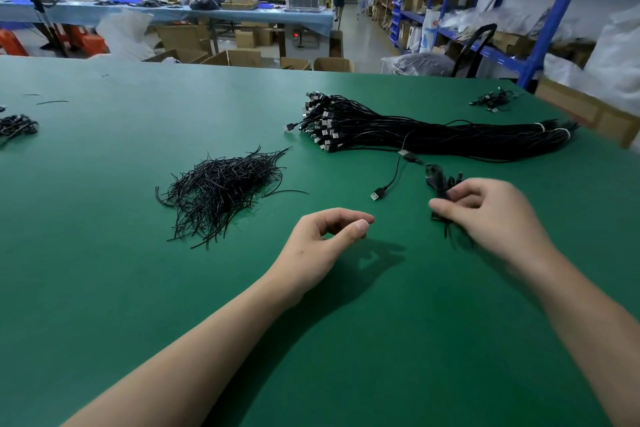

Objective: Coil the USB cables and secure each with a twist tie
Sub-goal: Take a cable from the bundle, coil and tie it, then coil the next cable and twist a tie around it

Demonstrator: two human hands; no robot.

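Apparently one coil in hand, tie step closing out

Head view: the right grip (485, 215) has its fingers curled round a small coiled USB cable (439, 184), a dark bunch that juts out beyond the fingertips. Motion blur hides whether a twist tie is already wound on it. The left grip (322, 246), just to the left and apart from the coil, hovers over the green counter (138, 288) with fingers loosely curled and nothing visible in them.

My reading is that this cable is at or near the securing step. If so, the next move calls for checking the tie is snug, setting the coil aside, then drawing a fresh cable.

The big bundle of uncoiled USB cables (433, 135) lies just beyond the right grip, and one loose cable (379, 193) trails out of it, its plug ending between the two grips. The heap of twist ties (221, 187) sits ahead and left of the left grip, within easy reach.

That trailing cable is the likeliest snag, since it runs close to the held coil. Small cable heaps lie far off to the right (495, 100) and to the left (17, 126).
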